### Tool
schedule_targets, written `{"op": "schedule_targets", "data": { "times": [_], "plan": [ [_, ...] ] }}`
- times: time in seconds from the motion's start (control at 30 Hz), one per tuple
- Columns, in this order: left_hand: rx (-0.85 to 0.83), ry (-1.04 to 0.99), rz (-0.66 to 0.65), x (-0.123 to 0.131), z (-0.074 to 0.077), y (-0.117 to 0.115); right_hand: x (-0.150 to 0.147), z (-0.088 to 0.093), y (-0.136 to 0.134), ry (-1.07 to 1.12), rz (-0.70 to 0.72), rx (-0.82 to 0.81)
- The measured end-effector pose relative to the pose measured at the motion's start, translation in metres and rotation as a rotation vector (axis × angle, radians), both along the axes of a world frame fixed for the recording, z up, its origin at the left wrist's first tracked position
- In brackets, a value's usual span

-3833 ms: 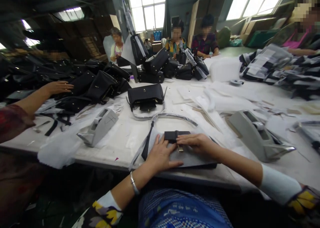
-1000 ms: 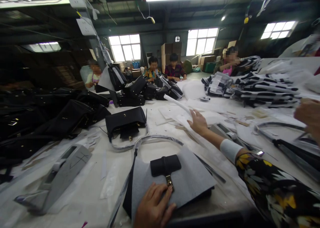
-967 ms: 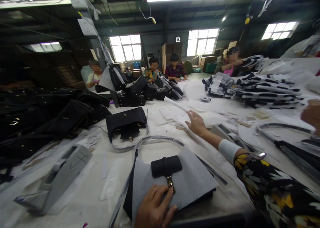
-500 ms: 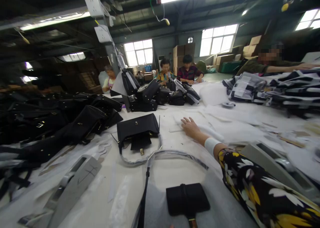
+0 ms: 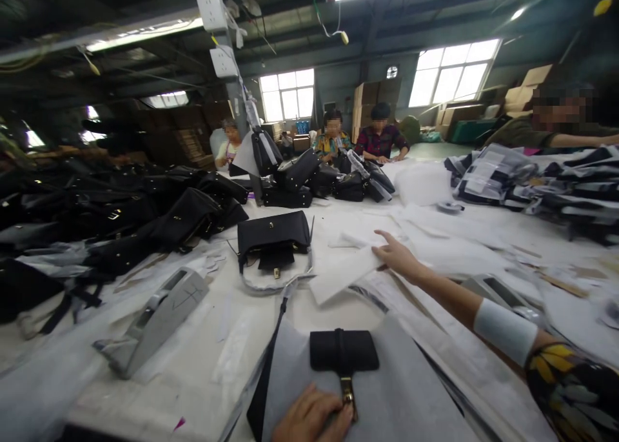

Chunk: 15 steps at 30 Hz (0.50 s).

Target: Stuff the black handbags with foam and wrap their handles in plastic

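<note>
In the head view, the two hands are well apart. The left hand has fingertips on the brass clasp of a black leather handbag lying beneath it; I can't tell whether they grip or merely press. The right hand, farther out, pinches a thin white rectangular sheet, not yet laid on the bag. Grey paper already covers the bag's front, under its black tab. Beyond the left hand, a second black handbag shows no such paper.
</note>
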<state>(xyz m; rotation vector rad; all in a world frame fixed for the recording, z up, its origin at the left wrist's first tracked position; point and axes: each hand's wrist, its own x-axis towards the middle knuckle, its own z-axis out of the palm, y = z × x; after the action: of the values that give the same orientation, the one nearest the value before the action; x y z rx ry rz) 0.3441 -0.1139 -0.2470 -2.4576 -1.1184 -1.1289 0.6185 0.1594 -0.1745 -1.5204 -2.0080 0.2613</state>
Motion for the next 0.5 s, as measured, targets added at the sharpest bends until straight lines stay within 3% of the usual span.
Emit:
{"op": "schedule_targets", "data": {
  "times": [0.07, 0.13, 0.3, 0.4, 0.5],
  "plan": [
    [0.045, 0.074, -0.083, -0.006, 0.014, -0.001, 0.000, -0.010, -0.017, -0.095, 0.079, -0.075],
    [0.039, 0.104, -0.085, -0.008, 0.023, -0.003, -0.007, -0.013, -0.031, -0.188, 0.207, -0.102],
    [-0.088, 0.099, -0.069, -0.005, 0.028, -0.012, -0.027, -0.012, -0.044, -0.339, 0.584, -0.156],
    [-0.156, 0.084, -0.051, -0.004, 0.025, -0.016, -0.032, -0.012, -0.045, -0.380, 0.648, -0.174],
    [-0.195, 0.075, -0.039, -0.004, 0.023, -0.018, -0.037, -0.003, -0.052, -0.388, 0.589, -0.148]
  ]
}}
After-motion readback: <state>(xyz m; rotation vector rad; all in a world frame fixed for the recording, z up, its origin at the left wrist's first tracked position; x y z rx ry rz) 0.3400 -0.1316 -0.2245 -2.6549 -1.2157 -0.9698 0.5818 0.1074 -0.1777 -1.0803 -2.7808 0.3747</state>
